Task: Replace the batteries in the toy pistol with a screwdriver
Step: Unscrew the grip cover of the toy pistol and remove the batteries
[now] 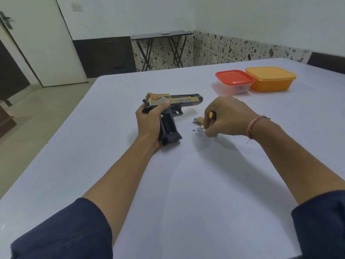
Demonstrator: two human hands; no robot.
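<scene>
A black and gold toy pistol (179, 101) lies on its side on the white table (186, 184), its grip pointing toward me with the battery compartment (167, 125) uncovered. My left hand (149, 118) grips the pistol at the back of the grip. My right hand (224, 116) holds a screwdriver with a yellow and black handle (211, 115) in its palm while its fingertips pinch a white battery (201, 130) lying on the table. A small gold piece (198, 120), partly hidden by the fingers, lies just beyond it.
A clear box with a red lid (234, 81) and an orange lidded box (270, 78) stand at the far right of the table. A folding table (162, 36) stands by the far wall; a door (37, 40) is at the left.
</scene>
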